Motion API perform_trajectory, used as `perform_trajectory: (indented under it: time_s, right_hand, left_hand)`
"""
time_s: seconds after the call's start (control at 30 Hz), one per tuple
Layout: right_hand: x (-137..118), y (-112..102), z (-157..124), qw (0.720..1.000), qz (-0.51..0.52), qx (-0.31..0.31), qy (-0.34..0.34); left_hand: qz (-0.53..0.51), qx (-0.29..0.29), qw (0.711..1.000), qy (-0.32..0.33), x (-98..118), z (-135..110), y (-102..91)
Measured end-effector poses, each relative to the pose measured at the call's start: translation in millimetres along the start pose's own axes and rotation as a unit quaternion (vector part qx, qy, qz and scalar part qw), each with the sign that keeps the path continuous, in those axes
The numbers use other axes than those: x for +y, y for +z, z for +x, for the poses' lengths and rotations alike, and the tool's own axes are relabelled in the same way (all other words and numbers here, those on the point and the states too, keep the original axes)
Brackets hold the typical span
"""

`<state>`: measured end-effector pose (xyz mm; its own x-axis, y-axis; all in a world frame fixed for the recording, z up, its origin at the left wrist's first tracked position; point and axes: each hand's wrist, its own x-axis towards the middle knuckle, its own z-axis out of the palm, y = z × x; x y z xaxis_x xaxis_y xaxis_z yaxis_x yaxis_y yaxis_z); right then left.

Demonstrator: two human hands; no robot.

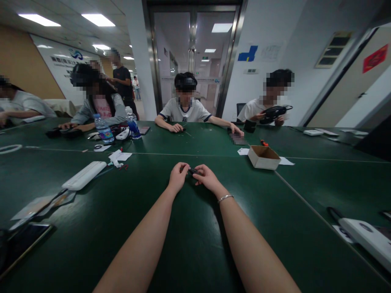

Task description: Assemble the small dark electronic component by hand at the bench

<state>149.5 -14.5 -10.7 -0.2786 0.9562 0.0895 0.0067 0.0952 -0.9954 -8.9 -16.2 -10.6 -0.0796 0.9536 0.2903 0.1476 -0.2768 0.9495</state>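
The left hand and the right hand pinch a small black object between them in narrow fingertip grips, just above or on the green table, straight ahead in the middle; whether it touches the surface cannot be told. The object is dark and short, its ends covered by the fingers, so its exact shape is hard to make out, and no marking can be read on it. A silver bracelet circles the right wrist. To the right and farther off stands an open box, pale outside and brown within. On the left lies a white slab-like device; nearer, a dark-screened phone is cut off by the picture's edge, as is a white device at near right. Far left, a bottle wears a coloured label too blurred to read. Beyond, the wall sign shows a blue wave-like logo and Chinese characters, partly hidden by people; lettering on the glass door is illegible.
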Motion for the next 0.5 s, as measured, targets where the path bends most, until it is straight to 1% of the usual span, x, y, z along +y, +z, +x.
perform_trajectory:
  time_s: [0.07,0.1,0.17,0.23,0.27,0.33,0.43,0.5]
  right_hand:
    - [1.9,6.8,0.1,0.994,-0.104,0.035,-0.013]
    - [2.1,10.2,-0.1,0.984,-0.166,0.057,-0.029]
    - [0.9,16.1,-1.0,0.951,-0.285,0.097,-0.067]
    - [-1.8,20.9,-2.1,0.919,-0.363,0.119,-0.096]
    - [-3.4,23.0,-2.8,0.91,-0.382,0.125,-0.103]
    - [-6.3,27.1,-5.3,0.905,-0.393,0.129,-0.102]
    - [-9.8,32.1,-16.9,0.911,-0.378,0.135,-0.092]
    - [-12.6,33.4,-34.6,0.92,-0.36,0.122,-0.096]
  left_hand:
    - [0.006,-0.008,1.0,0.001,-1.4,-0.4,0.3]
    - [0.012,-0.02,1.0,0.003,-2.4,-0.6,0.3]
    - [0.027,-0.046,0.999,0.006,-4.7,-0.8,0.0]
    - [0.044,-0.059,0.997,0.001,-6.2,-0.7,-0.4]
    - [0.054,-0.062,0.997,-0.004,-6.4,-0.5,-0.4]
    - [0.08,-0.072,0.994,-0.013,-5.2,-0.6,-0.1]
    - [0.113,-0.095,0.989,-0.018,-1.3,-3.4,0.3]
    - [0.117,-0.105,0.987,-0.017,1.3,-9.7,-2.6]
